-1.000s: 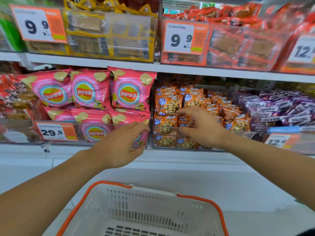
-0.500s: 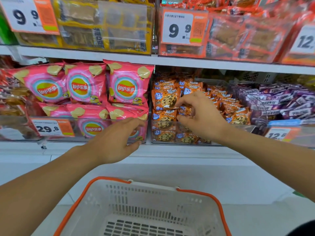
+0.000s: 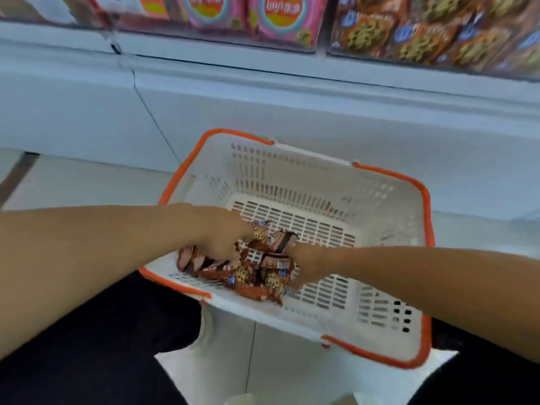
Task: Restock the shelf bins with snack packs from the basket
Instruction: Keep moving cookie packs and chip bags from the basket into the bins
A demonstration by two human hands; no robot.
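A white basket (image 3: pixel 388 217) with orange rims sits low in front of me. A heap of brown cookie snack packs (image 3: pixel 248 273) lies in its near left corner. My left hand (image 3: pixel 225 238) is down in the heap with fingers curled among the packs. My right hand (image 3: pixel 304 261) reaches in from the right, its fingers bent down into the same packs. Blur hides whether either hand has a pack gripped. The cookie shelf bin (image 3: pixel 432 33) shows at the top right, full of matching packs.
A bin of pink chip bags (image 3: pixel 280 19) stands left of the cookie bin. Below them runs the white shelf base (image 3: pixel 263 97). Pale floor tiles (image 3: pixel 81 182) lie to the left of the basket, and my dark trousers (image 3: pixel 102 346) fill the lower corners.
Both hands have dropped from the shelf bins into the basket and now dig in the cookie packs. The view has swung down from the shelves to the basket.
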